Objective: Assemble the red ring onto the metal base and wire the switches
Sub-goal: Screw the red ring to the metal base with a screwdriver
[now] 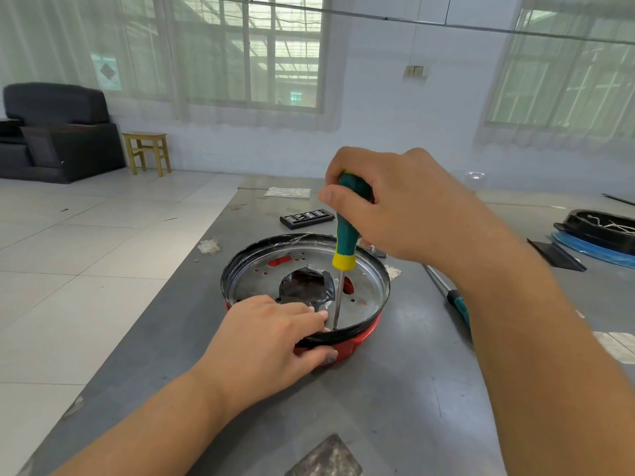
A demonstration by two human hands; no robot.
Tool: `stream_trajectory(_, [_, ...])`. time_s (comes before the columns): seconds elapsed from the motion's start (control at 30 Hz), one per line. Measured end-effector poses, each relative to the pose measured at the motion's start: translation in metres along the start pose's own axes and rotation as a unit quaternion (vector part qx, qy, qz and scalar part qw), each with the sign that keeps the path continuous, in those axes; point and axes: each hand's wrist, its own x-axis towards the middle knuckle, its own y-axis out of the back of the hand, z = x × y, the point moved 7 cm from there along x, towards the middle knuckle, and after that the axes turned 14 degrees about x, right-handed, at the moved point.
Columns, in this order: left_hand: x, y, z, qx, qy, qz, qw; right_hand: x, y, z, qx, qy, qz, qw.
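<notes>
green and yellow, the screwdriver (346, 235) stands almost straight up in our right hand (405, 207). our fingers are curled tight round the top of its handle, with the thumb on the side nearest the window. below our grip the thin steel shaft runs down, and its tip sits just inside the near rim of the metal base (364, 286).

our left hand (275, 334) holds that same near rim. the fingers lie over the black edge, right beside the tip, and the thumb presses on the red ring (357, 338) under it. so the ring is already sitting under the base, and both rest on the grey table (395, 389). the tip is too small for us to see the screw it may be on.

we think we are driving a screw that joins the ring to the base. to do it well, we should keep the screwdriver straight up, push down a little, and turn slowly. if it leans, the tip can slip and poke the fingers next to it. so we should keep those fingers a bit to the side and hold the rim still so the pan does not spin.

beyond our right hand lies a black bit case (307, 217). under our right wrist a second screwdriver (453, 297) lies flat on the table. we do not see any switches or wires yet.
</notes>
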Motion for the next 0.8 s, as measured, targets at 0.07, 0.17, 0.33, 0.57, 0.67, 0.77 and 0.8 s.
stream_trajectory(0.07, [-0.0001,0.0004,-0.0003,-0.004,-0.003,0.001,1.0,-0.0001,-0.0041,0.004,0.008,-0.018,-0.027,0.999])
stream_trajectory(0.17, [0.0003,-0.0005,-0.0005,-0.008,-0.006,-0.005,1.0,-0.0032,-0.0058,0.0106,0.027,-0.058,-0.071,0.995])
stream_trajectory(0.33, [0.0001,0.0003,0.0006,0.006,-0.01,-0.001,1.0,-0.0042,-0.0033,0.0051,0.038,-0.038,-0.069,0.996])
stream_trajectory(0.57, [0.0004,0.0018,0.0019,0.02,-0.016,0.007,1.0,-0.0033,-0.0049,0.0018,0.012,-0.032,-0.042,0.999])
stream_trajectory(0.67, [0.0003,0.0018,0.0022,0.02,-0.016,0.01,1.0,-0.0032,-0.0053,0.0012,-0.01,-0.03,-0.031,0.999])
stream_trajectory(0.77, [0.0003,0.0018,0.0021,0.022,-0.016,0.009,1.0,-0.0031,-0.0066,0.0015,-0.009,-0.026,-0.029,0.999])
stream_trajectory(0.8, [0.0001,0.0016,0.0017,0.022,-0.015,0.008,1.0,-0.0028,-0.0067,0.0017,-0.008,-0.025,-0.027,0.999])
